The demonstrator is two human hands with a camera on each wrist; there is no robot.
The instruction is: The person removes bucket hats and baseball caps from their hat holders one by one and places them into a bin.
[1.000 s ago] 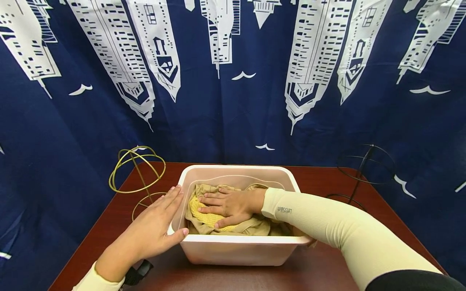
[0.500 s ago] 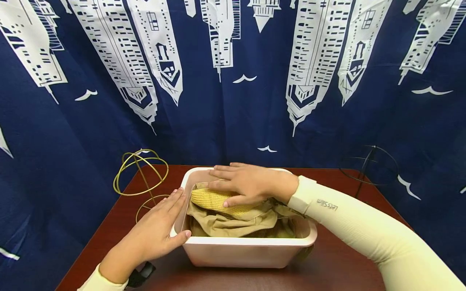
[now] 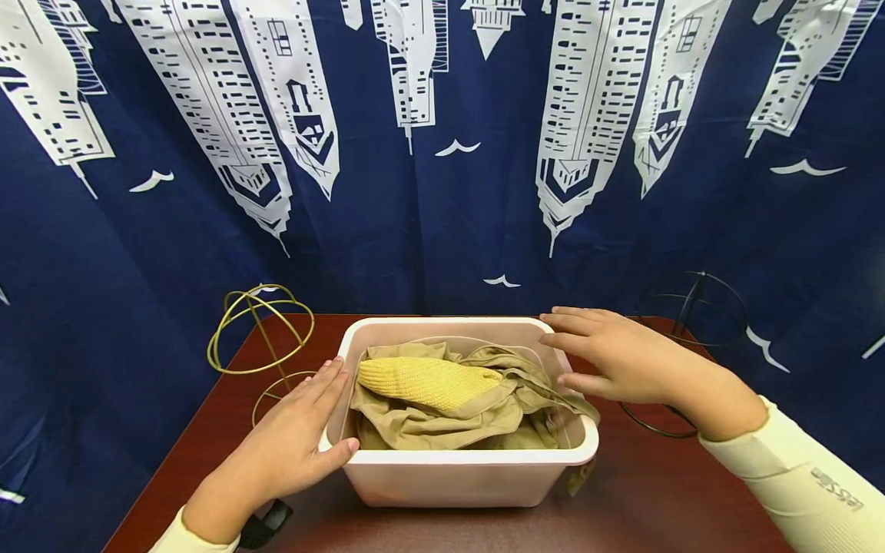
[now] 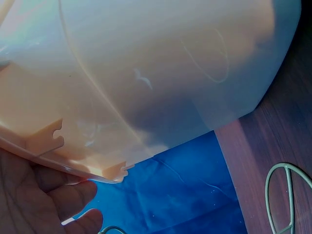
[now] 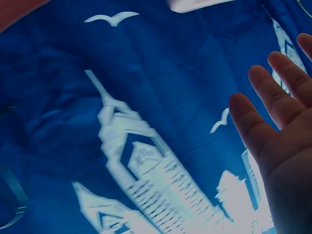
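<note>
A pale pink plastic bin stands in the middle of the table. Inside it lie a crumpled khaki cloth and, on top, a yellow knitted item whose kind I cannot tell. A strip of the khaki cloth hangs over the bin's right rim. My left hand rests on the left rim with its fingers straight; the left wrist view shows its fingers beneath the rim's edge. Over the bin's right back corner hovers my right hand, fingers extended and holding nothing.
A gold wire stand is at the table's left, behind my left hand. A black wire stand stands at the right, partly behind my right hand. A blue curtain printed with white buildings hangs behind the dark red table.
My right hand has lifted off the yellow knitted item and swung right, out over the bin's right side. The cloth it pressed has risen a little. My left hand stays at the rim.
</note>
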